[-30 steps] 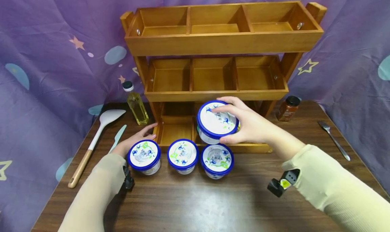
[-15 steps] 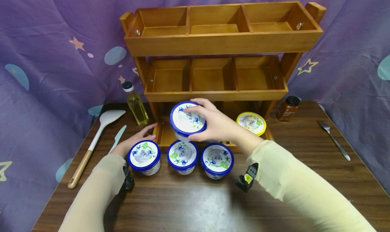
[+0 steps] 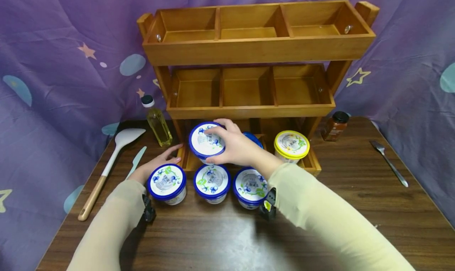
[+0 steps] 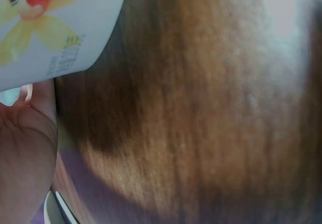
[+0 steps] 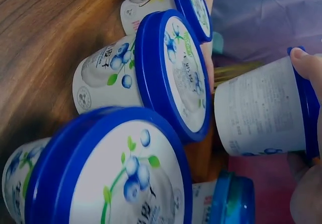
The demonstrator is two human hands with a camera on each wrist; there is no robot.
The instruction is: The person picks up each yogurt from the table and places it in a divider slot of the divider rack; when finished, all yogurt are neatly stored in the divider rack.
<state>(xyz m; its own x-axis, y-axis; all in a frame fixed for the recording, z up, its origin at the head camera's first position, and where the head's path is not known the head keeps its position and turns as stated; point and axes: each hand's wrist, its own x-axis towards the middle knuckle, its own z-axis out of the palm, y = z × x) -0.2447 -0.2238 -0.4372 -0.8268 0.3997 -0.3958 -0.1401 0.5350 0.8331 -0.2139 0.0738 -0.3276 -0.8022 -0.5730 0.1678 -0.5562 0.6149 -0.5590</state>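
My right hand (image 3: 236, 146) grips a yogurt tub (image 3: 207, 142) with a blue lid and blueberry print, thumb and fingers round its lid. It is above the left compartment of the wooden rack's lowest tier (image 3: 190, 163). In the right wrist view, the held tub (image 5: 261, 110) shows a white side with small print. My left hand (image 3: 155, 167) rests its fingertips on that tier's left edge, holding nothing. Three more blue-lidded tubs, a left (image 3: 167, 180), a middle (image 3: 212, 181) and a right one (image 3: 250, 184), stand before the rack.
A yellow-lidded tub (image 3: 291, 144) stands in the lowest tier's right compartment, and a blue lid (image 3: 253, 138) shows partly behind my right hand. An oil bottle (image 3: 158, 125), spatula (image 3: 115, 160) and pale blue knife (image 3: 136, 160) lie left; a jar (image 3: 335, 127) and fork (image 3: 389, 162) right.
My right hand has carried the tub leftward, from over the lowest tier's middle compartment to over the left one. The yellow-lidded tub has come into view. My left hand stays in place.
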